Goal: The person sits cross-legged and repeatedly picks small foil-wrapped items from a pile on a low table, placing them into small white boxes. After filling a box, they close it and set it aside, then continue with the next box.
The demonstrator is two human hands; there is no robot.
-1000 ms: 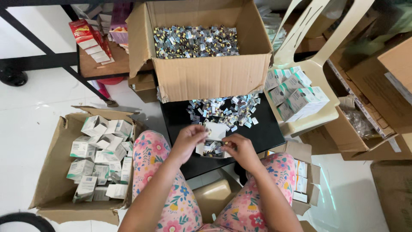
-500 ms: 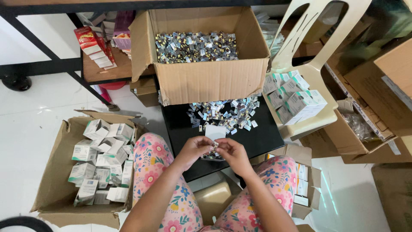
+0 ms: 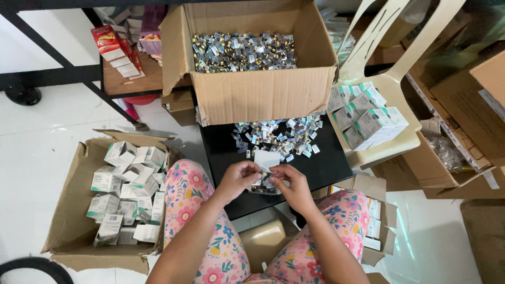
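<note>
My left hand (image 3: 239,178) and my right hand (image 3: 292,182) meet over the near edge of a small black table (image 3: 329,165). Between their fingertips they pinch a small silver foil packet (image 3: 264,174). Under the hands sits a small white carton (image 3: 265,159) with its flap open and more foil packets inside. A loose pile of foil packets (image 3: 279,134) lies on the table just beyond the hands.
A big cardboard box (image 3: 263,94) full of foil packets stands at the table's far side. A cardboard box of small white cartons (image 3: 123,194) sits on the floor at left. Stacked cartons (image 3: 365,118) rest on a cream plastic chair at right. More cardboard boxes crowd the right.
My hands drew together from the open carton and now pinch a foil packet between them, slightly above it. The view shifted a little.
</note>
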